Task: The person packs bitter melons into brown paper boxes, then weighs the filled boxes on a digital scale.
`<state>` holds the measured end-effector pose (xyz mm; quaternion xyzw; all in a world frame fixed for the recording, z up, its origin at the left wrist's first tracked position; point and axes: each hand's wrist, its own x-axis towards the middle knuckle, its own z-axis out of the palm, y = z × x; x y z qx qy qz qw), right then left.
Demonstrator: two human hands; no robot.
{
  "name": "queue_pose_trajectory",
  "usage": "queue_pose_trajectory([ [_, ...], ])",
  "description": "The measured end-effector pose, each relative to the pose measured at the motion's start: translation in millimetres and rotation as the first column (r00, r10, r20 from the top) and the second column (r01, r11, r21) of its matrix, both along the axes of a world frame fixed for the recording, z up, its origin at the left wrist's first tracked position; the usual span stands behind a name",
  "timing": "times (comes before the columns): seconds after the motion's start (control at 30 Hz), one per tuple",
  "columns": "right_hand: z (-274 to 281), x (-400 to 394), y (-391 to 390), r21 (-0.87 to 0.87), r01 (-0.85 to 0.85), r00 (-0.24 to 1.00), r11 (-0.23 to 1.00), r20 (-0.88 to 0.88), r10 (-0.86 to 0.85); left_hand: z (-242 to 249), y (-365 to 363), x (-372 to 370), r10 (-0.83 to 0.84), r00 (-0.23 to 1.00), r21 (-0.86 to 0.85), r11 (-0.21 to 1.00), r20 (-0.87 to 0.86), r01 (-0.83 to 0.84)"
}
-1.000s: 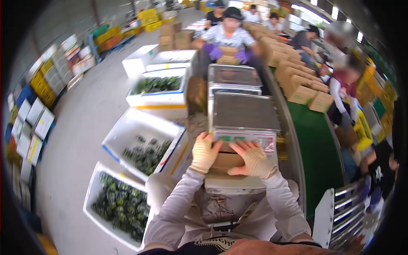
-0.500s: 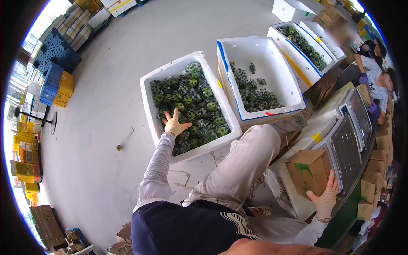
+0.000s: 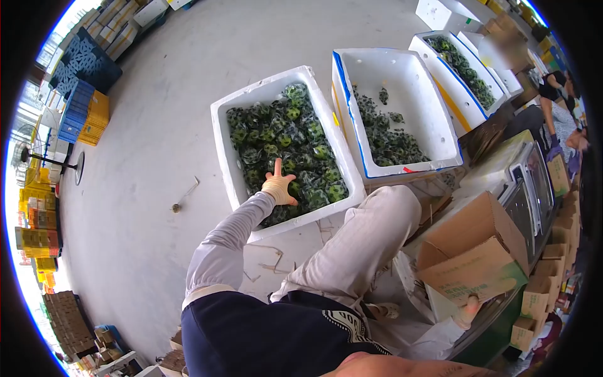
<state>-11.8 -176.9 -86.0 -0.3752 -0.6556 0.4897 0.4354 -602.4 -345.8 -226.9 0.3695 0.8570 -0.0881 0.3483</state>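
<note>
My left hand (image 3: 279,185), with a pale wrap at the wrist, rests fingers spread on the plastic-wrapped green items (image 3: 286,135) that fill a white foam box (image 3: 220,135). Nothing is seen gripped in it. At the lower right, my right hand (image 3: 468,309) holds the lower edge of a cardboard box (image 3: 474,273). That box is tilted, with its open side facing up and left; its visible inside shows no contents. Part of my right hand's fingers is hidden by the box.
Another foam box (image 3: 436,135) holds smaller dark green items, with a third filled foam box (image 3: 496,103) beyond. Metal-topped scales (image 3: 520,210) stand behind the cardboard box. Cartons (image 3: 537,295) line the right side. A co-worker's gloved hand (image 3: 554,149) is at far right.
The cardboard box has turned and tipped, so its open inside now shows. My right hand has moved down to its lower edge. My left hand has shifted right over the green items.
</note>
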Motion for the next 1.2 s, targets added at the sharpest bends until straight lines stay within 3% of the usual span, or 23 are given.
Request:
queue_pose_trajectory([
  [0.03, -12, -12, -7, -0.045, -0.004, 1.000, 0.999, -0.029, 0.003, 0, 2, 7, -0.065, 0.997, -0.021, 0.998, -0.036, 0.065],
  [0.17, -33, -36, -26, -0.221, -0.034, 0.989, 0.975, -0.147, 0.001, 19, 24, 10, -0.069, 0.997, -0.110, 0.992, -0.036, 0.065],
  [0.2, -33, -39, -28, -0.300, -0.066, 0.977, 0.952, -0.215, 0.001, 4, 25, 1, -0.087, 0.988, -0.095, 0.993, -0.127, 0.075],
  [0.23, -22, -54, -32, -0.291, -0.062, 0.976, 0.955, -0.218, -0.003, 7, 31, 1, -0.091, 0.987, -0.087, 0.993, -0.130, 0.080],
  [0.3, -1, -77, -36, -0.270, -0.039, 0.947, 0.962, -0.316, -0.050, 16, 49, 1, -0.234, 0.962, -0.273, 0.943, -0.141, 0.190],
  [0.43, -15, -42, -34, -0.261, -0.084, 0.933, 0.962, -0.361, -0.016, -6, 48, 8, -0.419, 0.885, -0.243, 0.897, -0.205, 0.368],
  [0.47, -22, -26, -36, -0.119, 0.013, 0.991, 0.993, -0.130, -0.029, -10, 46, 10, -0.453, 0.859, -0.220, 0.887, -0.238, 0.406],
  [0.5, -29, -20, -36, -0.040, 0.031, 0.999, 0.999, -0.035, -0.032, -11, 46, 13, -0.470, 0.847, -0.228, 0.878, -0.249, 0.421],
  [0.57, -38, -8, -37, 0.194, 0.117, 0.955, 0.974, 0.249, -0.164, -11, 44, 12, -0.466, 0.859, -0.202, 0.881, -0.213, 0.428],
  [0.6, -43, -4, -37, 0.258, 0.142, 0.924, 0.956, 0.311, -0.221, -11, 45, 13, -0.487, 0.846, -0.178, 0.872, -0.218, 0.456],
  [0.73, -58, 4, -38, 0.346, 0.166, 0.868, 0.923, 0.393, -0.304, -12, 67, 3, -0.474, 0.870, -0.339, 0.847, -0.138, 0.408],
  [0.87, -67, 1, -37, 0.390, 0.131, 0.841, 0.911, 0.443, -0.311, -6, 50, -2, -0.454, 0.874, -0.245, 0.880, -0.172, 0.408],
  [0.97, -70, 1, -35, 0.396, 0.108, 0.844, 0.912, 0.448, -0.294, -1, 46, -4, -0.404, 0.912, -0.174, 0.905, -0.071, 0.388],
  [1.0, -71, 3, -33, 0.247, 0.131, 0.897, 0.960, 0.383, -0.221, 3, 45, -5, -0.406, 0.913, -0.182, 0.901, -0.035, 0.394],
  [1.07, -74, 12, -32, 0.245, 0.147, 0.897, 0.958, 0.375, -0.234, 7, 40, -4, -0.415, 0.910, -0.189, 0.893, 0.003, 0.408],
  [1.2, -82, 5, -30, 0.135, 0.170, 0.945, 0.976, 0.258, -0.200, 0, 37, 5, -0.328, 0.937, -0.213, 0.931, -0.123, 0.298],
])
